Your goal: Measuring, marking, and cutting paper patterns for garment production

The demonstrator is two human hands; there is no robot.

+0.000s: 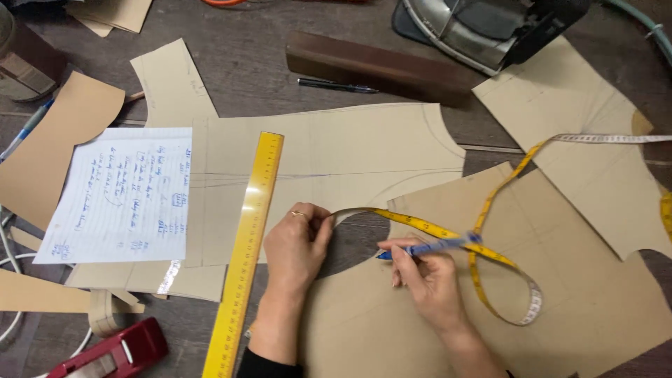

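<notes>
The yellow measuring tape runs along the curved cut edge of the brown paper pattern piece, and what matters here is how that tape lies between the two hands. Its free end sits under the left hand, whose thumb and forefinger are closed on the tip and press it down at the top of the curve, just beside the yellow ruler. From there the tape's long axis heads rightward and slightly down, following the curved edge toward the right hand.

The right hand is the nearer one to the stretch of tape being read: the tape passes directly over its knuckles, touching or nearly touching them. Its fingers are curled shut around a blue pen, which lies almost level, its tip pointing left at the cut edge just below the tape. So the tape is above and across the right fingers, while it is beneath the left fingers.

Beyond the right hand the tape loops loosely over the pattern piece, crosses itself, and trails off up and to the right across another paper piece at the table edge. A second pattern piece lies under the ruler, and a lined sheet of handwritten notes rests to the left, well apart from both hands
</notes>
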